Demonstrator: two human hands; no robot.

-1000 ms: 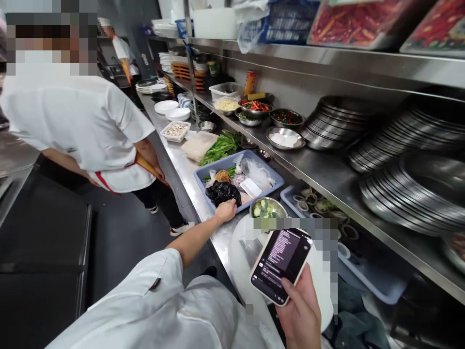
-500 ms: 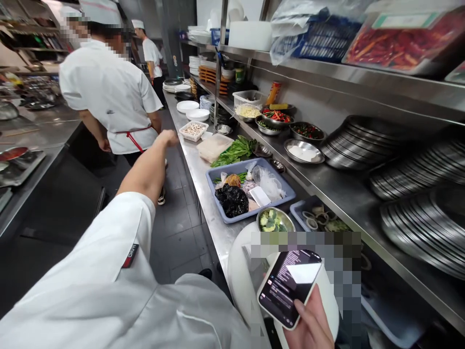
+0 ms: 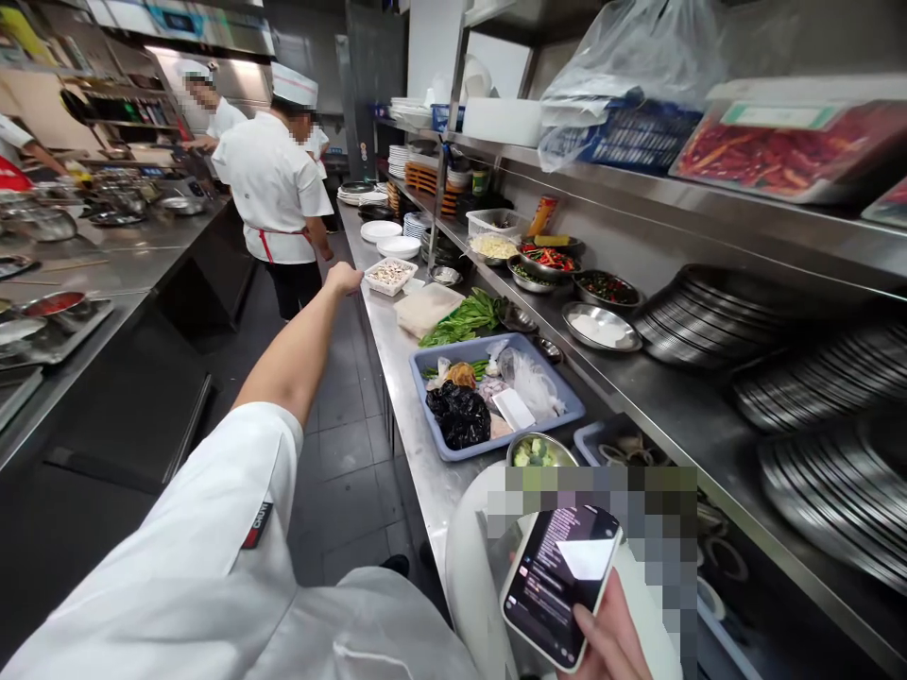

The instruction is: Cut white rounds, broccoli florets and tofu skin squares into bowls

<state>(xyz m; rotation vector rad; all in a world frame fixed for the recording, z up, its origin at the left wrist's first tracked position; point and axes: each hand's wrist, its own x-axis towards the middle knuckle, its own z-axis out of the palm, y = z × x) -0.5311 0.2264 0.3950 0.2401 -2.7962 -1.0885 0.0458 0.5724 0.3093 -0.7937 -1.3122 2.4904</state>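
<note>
My left arm reaches far forward along the counter's edge. My left hand [image 3: 344, 278] is beside a white plastic basket [image 3: 390, 277] of what look like sliced mushrooms; its fingers are mostly hidden, and I cannot tell whether it touches the basket. Low in the view, my right hand [image 3: 610, 631] grips a smartphone [image 3: 563, 586] in a white case, thumb on the lit screen. Beneath the phone is a round white board [image 3: 468, 557], partly covered by blurring. Just beyond it are a metal bowl of cut green vegetable [image 3: 537, 453] and a blue tray [image 3: 443, 450] with bagged food.
Leafy greens [image 3: 464, 318] and a pale flat container [image 3: 425, 310] lie on the counter [image 3: 397, 378]. A steel shelf [image 3: 673, 392] on the right holds bowls of ingredients and stacked metal plates [image 3: 709, 321]. A co-worker in white [image 3: 273, 184] stands in the aisle ahead.
The view has shifted, and the co-worker in the aisle is farther away. My left hand appears slightly closer to the basket's near side. My right hand still holds the smartphone.
</note>
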